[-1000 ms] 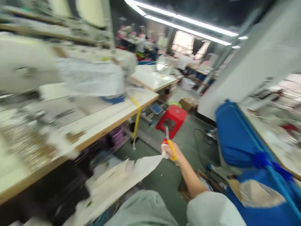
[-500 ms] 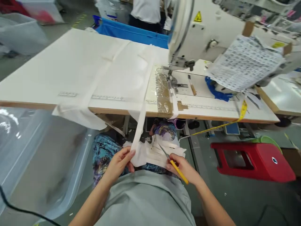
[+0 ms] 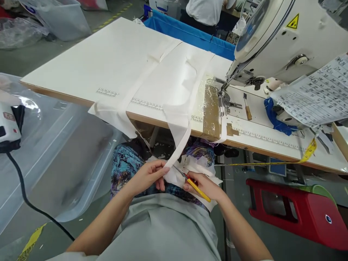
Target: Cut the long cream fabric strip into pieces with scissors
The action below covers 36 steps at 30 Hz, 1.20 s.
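A white fabric strip [image 3: 181, 145] runs down over the table edge to my lap. My left hand [image 3: 153, 174] pinches its lower end between thumb and fingers. My right hand [image 3: 202, 185] is closed around yellow-handled thread snips [image 3: 199, 189], whose metal tip points up and left, close to the strip near my left fingers. Crumpled white fabric pieces [image 3: 201, 165] lie on my lap beneath both hands. Another white fabric piece [image 3: 116, 115] drapes over the table edge farther left.
A sewing machine [image 3: 261, 47] stands on the white table [image 3: 114, 54], with a small wooden-handled brush [image 3: 247, 107] near its needle. A yellow tape measure [image 3: 308, 150] hangs at the right. A red stool [image 3: 315, 214] lies on the floor; a clear plastic bin [image 3: 81, 174] is at left.
The view has swung left and tilted, so the table and machine appear shifted right. The thread snips have come nearer to my left hand and the strip end, which now bends in a curve.
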Motion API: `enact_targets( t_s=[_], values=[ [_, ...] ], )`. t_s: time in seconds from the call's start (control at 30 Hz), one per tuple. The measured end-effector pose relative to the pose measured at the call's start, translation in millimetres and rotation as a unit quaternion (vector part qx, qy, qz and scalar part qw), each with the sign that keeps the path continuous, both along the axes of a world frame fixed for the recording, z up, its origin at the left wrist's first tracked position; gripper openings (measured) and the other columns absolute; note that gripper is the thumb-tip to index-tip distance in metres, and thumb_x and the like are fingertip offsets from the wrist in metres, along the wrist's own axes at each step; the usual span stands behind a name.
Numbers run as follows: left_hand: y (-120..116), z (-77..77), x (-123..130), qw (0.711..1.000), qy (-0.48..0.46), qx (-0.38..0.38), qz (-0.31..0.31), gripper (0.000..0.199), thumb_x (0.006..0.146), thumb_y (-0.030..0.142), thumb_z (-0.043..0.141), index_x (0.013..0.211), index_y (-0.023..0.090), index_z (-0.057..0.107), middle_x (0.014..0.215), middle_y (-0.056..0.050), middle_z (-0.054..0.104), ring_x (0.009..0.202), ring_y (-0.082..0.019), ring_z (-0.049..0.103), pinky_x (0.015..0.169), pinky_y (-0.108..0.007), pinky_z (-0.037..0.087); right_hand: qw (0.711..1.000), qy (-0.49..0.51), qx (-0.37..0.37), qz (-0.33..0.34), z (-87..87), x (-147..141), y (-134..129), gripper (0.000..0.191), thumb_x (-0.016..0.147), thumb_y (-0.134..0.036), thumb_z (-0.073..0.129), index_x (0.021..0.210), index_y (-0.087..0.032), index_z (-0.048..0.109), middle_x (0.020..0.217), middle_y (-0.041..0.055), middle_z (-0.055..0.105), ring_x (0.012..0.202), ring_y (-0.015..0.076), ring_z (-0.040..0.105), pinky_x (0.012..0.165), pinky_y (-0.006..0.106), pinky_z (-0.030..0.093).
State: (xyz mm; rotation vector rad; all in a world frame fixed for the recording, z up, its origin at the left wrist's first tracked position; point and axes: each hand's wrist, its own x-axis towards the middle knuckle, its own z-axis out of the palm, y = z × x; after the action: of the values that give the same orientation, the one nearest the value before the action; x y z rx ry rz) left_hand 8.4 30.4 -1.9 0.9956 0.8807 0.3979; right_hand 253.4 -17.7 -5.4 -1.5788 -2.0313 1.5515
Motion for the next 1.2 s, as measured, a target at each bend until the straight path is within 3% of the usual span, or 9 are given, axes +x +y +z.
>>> enact_targets(
  t_s=[0.23,0.53,0.73,1.03,1.2],
  values=[
    [-5,-6.6,-1,0.998,-0.004,-0.062,0.029,0.045,0.075,0.059,0.07,0.08,0.015,0.06,0.055,-0.004,0.069,0.049,-0.013,0.062,0.05,-0.02,0.048,0.998,-0.028,0.027,0.04,1.4,3,2,0.05,0.086,-0.068,0.051,0.071,-0.021,0.042,0.064,-0.0058,0.038,0.059,0.0105,0.033,0.052,0.023,0.026],
    [-16,-10.6,-11,0.994,-0.006,-0.08,0.073,0.043,0.071,0.055,0.074,0.076,0.014,0.065,0.054,-0.005,0.069,0.051,-0.015,0.065,0.052,-0.021,0.051,0.983,-0.115,0.085,0.117,10.1,-11,18,0.053,0.083,-0.071,0.052,0.07,-0.021,0.043,0.063,-0.0044,0.041,0.057,0.0112,0.031,0.053,0.024,0.023],
    [-18,-8.4,-10,0.994,0.008,-0.077,0.082,0.043,0.07,0.055,0.074,0.078,0.013,0.066,0.054,-0.005,0.069,0.052,-0.017,0.066,0.055,-0.024,0.052,0.968,-0.185,0.143,0.09,15.9,-15,13,0.05,0.08,-0.068,0.059,0.067,-0.021,0.044,0.06,-0.0037,0.043,0.054,0.0113,0.032,0.053,0.025,0.02],
    [-17,-9.4,-4,0.995,0.012,-0.067,0.068,0.04,0.071,0.054,0.073,0.072,0.014,0.065,0.051,-0.003,0.067,0.048,-0.015,0.062,0.051,-0.022,0.048,0.97,-0.191,0.141,0.044,14.6,-12,7,0.049,0.08,-0.067,0.059,0.065,-0.021,0.047,0.058,-0.0019,0.048,0.052,0.0119,0.038,0.052,0.025,0.021],
    [-17,-10.2,-6,0.996,0.019,-0.061,0.062,0.039,0.073,0.054,0.071,0.073,0.015,0.064,0.052,-0.004,0.068,0.048,-0.014,0.062,0.051,-0.021,0.047,0.968,-0.2,0.138,0.054,11.8,-13,8,0.051,0.079,-0.068,0.059,0.064,-0.021,0.047,0.058,-0.0007,0.049,0.051,0.0124,0.039,0.052,0.025,0.019]
  ],
)
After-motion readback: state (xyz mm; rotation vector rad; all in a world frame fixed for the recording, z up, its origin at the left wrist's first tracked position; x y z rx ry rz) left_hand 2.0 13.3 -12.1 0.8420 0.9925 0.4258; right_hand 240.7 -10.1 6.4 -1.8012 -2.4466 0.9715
